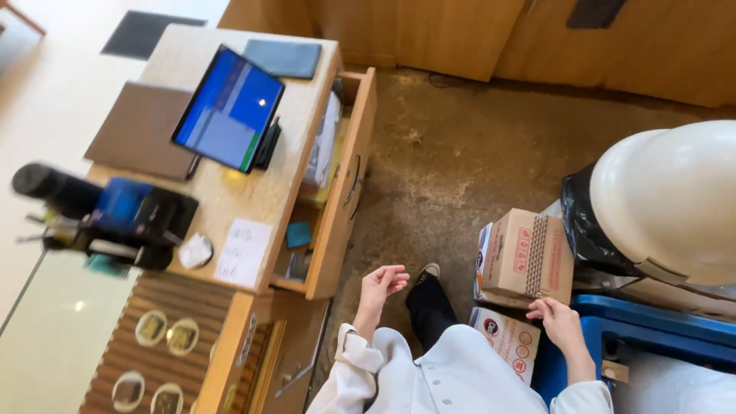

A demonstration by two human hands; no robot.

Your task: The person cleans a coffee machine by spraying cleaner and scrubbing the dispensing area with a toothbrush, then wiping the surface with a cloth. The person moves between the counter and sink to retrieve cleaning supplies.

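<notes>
Seen from above, a person in a white coat stands on a rough concrete floor between a wooden counter on their left and a stack of goods on their right. The right hand rests at the lower edge of a brown cardboard box, fingers spread and laid flat against it rather than gripping, as if steadying it where it sits on a second, flatter white box. Both boxes stand on the floor just beside a blue crate, tucked close under a large cream domed lid and a black bag, so the stack stays out of the walkway. The left hand hangs free over the floor, holding nothing, fingers loosely curled. It is near an open drawer of the counter (left pulled out, with papers and a small blue item showing inside). On the surface a tablet leans on its stand, tilted up toward whoever stands there, beside a brown folder, a paper slip and a blurred dark device. One black shoe shows below.
</notes>
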